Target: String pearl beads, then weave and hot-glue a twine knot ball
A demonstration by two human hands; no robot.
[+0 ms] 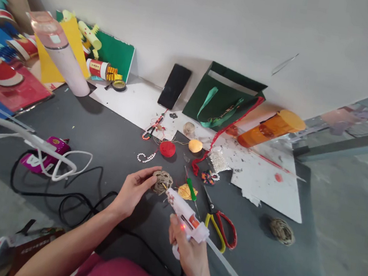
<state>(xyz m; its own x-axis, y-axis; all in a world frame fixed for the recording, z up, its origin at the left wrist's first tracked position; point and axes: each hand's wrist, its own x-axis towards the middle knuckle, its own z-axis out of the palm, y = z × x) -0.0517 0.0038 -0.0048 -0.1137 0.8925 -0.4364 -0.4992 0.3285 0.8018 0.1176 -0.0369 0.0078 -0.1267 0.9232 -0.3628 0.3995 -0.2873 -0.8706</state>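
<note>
My left hand point(134, 191) pinches the edge of a small tan knitted piece point(161, 182) above the grey table. In my right hand point(189, 255) is a white hot glue gun point(184, 209), with a red light on its body and a clear glue stick point(227, 265) out of its back. The nozzle tip is at the knitted piece; whether it touches cannot be made out. Just beyond lie a yellow crocheted piece point(184, 192) and a green-handled crochet hook point(191, 189). Scissors point(221, 227) with one yellow and one red handle rest right of the glue gun.
Yarn balls, red point(167, 149) and yellow point(195, 146), lie farther back. A phone point(174, 86) and a green paper bag point(222, 98) lean on the wall. Black cable point(79, 199) crosses the table at left, near a purple power strip point(46, 154). A tan yarn bundle point(281, 231) sits right.
</note>
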